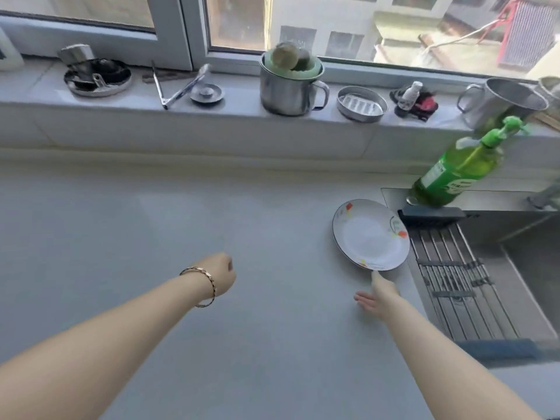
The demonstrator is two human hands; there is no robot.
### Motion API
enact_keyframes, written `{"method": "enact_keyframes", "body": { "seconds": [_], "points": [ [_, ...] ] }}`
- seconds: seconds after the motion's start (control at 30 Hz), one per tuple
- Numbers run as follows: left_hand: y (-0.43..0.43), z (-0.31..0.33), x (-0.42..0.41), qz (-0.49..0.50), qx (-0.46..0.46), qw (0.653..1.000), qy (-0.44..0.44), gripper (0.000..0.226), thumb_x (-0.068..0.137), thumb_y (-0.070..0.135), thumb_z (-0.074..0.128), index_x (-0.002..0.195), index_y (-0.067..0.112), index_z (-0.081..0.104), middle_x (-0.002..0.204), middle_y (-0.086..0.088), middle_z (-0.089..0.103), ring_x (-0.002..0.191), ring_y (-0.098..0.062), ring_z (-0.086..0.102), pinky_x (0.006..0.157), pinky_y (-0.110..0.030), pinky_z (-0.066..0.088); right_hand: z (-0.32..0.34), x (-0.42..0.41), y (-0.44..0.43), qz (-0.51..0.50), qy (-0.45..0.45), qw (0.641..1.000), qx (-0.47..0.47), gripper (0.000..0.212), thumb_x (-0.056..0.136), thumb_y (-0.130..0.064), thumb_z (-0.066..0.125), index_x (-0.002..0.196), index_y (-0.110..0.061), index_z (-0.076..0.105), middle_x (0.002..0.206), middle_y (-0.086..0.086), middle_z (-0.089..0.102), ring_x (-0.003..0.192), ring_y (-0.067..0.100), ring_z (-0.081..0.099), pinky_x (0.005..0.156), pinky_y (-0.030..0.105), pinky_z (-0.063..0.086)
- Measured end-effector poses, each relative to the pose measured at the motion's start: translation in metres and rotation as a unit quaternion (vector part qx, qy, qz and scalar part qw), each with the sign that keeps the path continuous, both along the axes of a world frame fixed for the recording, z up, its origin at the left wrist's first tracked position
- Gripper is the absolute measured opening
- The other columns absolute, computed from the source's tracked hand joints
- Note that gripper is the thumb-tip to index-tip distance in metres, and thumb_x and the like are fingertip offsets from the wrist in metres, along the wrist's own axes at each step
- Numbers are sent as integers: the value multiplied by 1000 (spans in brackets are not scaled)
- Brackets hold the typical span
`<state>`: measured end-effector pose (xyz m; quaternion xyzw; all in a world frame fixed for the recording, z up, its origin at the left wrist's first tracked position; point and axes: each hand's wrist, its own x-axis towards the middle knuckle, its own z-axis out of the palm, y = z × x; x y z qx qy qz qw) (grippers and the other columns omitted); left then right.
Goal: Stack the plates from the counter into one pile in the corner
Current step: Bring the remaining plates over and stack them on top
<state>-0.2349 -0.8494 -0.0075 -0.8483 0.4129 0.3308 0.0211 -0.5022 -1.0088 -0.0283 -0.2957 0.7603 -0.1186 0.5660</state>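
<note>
Just left of the sink (pixel 521 262), the patterned plate (pixel 371 234) lay flat on the counter (pixel 151 222). By the sink's near-left edge, the right hand (pixel 378 294) was spread, fingers straight, thumb tip meeting the plate's near rim. Well left of the sink, the left hand (pixel 221 274) hovered with fingers curled under, nothing visible in it.
</note>
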Motion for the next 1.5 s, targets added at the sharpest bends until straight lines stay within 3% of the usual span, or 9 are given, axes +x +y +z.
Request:
{"method": "enact_keyframes", "body": {
  "seconds": [0.13,0.23,0.37,0.5,0.73,1.0,1.13,1.3,1.5],
  "points": [
    [-4,-9,-7,36,1,999,4,15,92,18,38,85,16,51,85,-4,60,78,-24,56,69,-25,40,-20,0,-29,-142,-114,983,-33,41,97,-20,43,134,-1,38,130,23,52,89,36,63,59,34,56],
    [4,-8,0,75,-5,997,16,16,91,17,38,82,16,51,88,-8,67,85,-28,66,70,-29,46,-28,8,-38,-199,-157,965,-70,37,92,0,42,130,1,43,131,23,54,93,35,59,77,41,51],
    [24,0,18,118,-4,993,17,17,91,17,38,79,18,51,95,-10,71,93,-28,68,75,-30,50,-24,16,-34,-218,-152,959,-103,37,88,8,42,124,2,46,126,24,54,89,36,55,71,39,54],
    [54,14,45,164,-17,986,3,19,90,17,40,74,19,50,93,-10,71,90,-28,69,75,-31,51,-9,40,-17,-105,-167,973,-122,20,88,6,47,104,-6,50,106,16,57,87,34,57,41,24,55],
    [146,51,114,294,-73,952,-47,20,89,18,42,72,20,53,86,-9,72,84,-29,70,78,-37,54,51,165,51,205,-211,944,-152,13,89,3,42,95,-4,51,60,8,60,30,15,57,32,15,42],
    [324,100,186,407,-150,894,-108,22,87,13,43,67,21,50,86,-12,72,86,-31,69,79,-37,55,104,318,212,399,-267,864,-153,22,83,6,45,67,-7,49,35,1,54,26,13,51,30,15,35],
    [423,115,212,451,-171,869,-115,22,87,10,43,67,17,51,89,-16,73,86,-34,69,79,-39,53,126,381,305,435,-290,840,-147,21,82,6,47,65,-6,48,33,-1,52,26,12,48,32,13,35],
    [533,128,243,498,-202,835,-118,22,90,16,46,89,4,64,89,-18,73,88,-34,69,81,-40,56,156,462,410,483,-327,799,-145,20,87,2,45,69,-7,48,34,0,54,26,12,47,33,13,36],
    [621,131,280,537,-216,805,-134,18,91,20,43,78,15,54,79,-14,70,82,-36,68,75,-37,53,170,535,518,562,-318,750,-142,15,85,3,42,89,-10,49,54,8,56,29,11,50,33,17,39]
  ]
}}
